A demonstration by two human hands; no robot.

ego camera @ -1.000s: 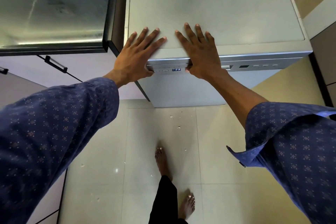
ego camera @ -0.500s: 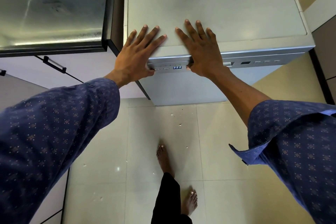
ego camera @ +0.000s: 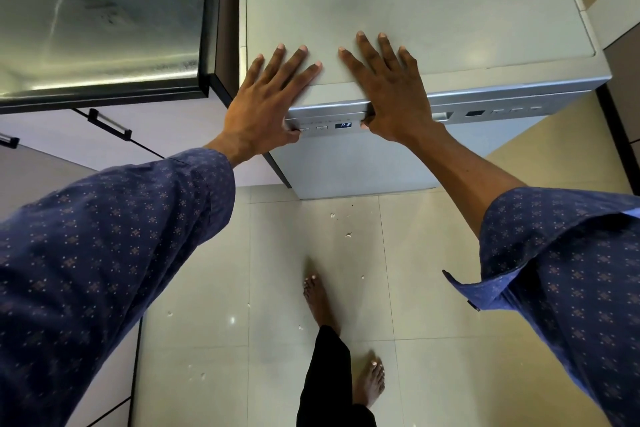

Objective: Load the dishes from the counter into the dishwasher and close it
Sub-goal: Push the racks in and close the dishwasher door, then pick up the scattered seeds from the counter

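We rest our left hand [ego camera: 268,99] and right hand [ego camera: 389,88] flat, fingers spread and holding nothing, on the closed grey metal dishwasher [ego camera: 433,10] directly ahead, thumbs at its wide control strip [ego camera: 485,113].

"P2" is read on the small blue display [ego camera: 343,125] set in the dishwasher [ego camera: 398,10] control panel; nothing else legible.

floor: we're looking at glossy beige tiles [ego camera: 433,270] with little white crumbs [ego camera: 348,235] lying about
left side: a dark-framed steel counter [ego camera: 104,28] is catching the light
below it: pale cabinets with black handles [ego camera: 110,123]
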